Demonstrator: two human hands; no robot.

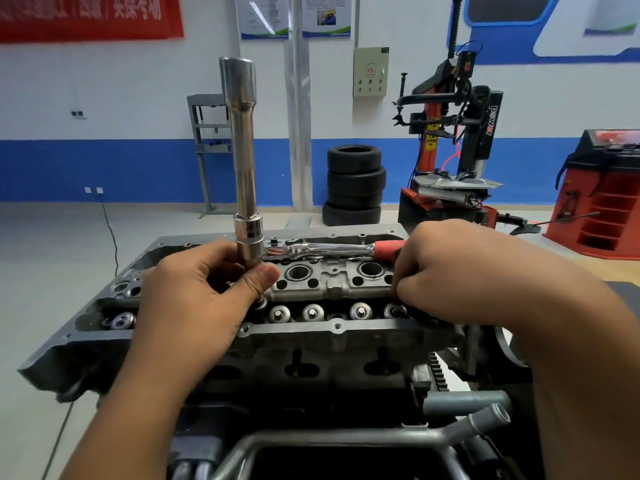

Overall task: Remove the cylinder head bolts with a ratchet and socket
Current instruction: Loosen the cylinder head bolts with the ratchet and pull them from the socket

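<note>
A grey cylinder head [332, 327] sits on an engine stand in front of me. My left hand [194, 299] grips the lower end of a tall chrome extension bar with a socket [244, 161], standing upright over the head's middle. A ratchet [332, 250] with a red handle lies flat across the far side of the head. My right hand [460, 271] holds the red handle end, fingers curled down onto the head. A bolt head [260, 302] shows just below my left thumb.
Valve spring retainers [313, 311] line the near row of the head. Stand tubes [346, 438] cross below. Behind stand stacked tyres [355, 185], a tyre changer [453, 161], a red wheel balancer [602, 195] and a grey frame [207, 133] by the wall.
</note>
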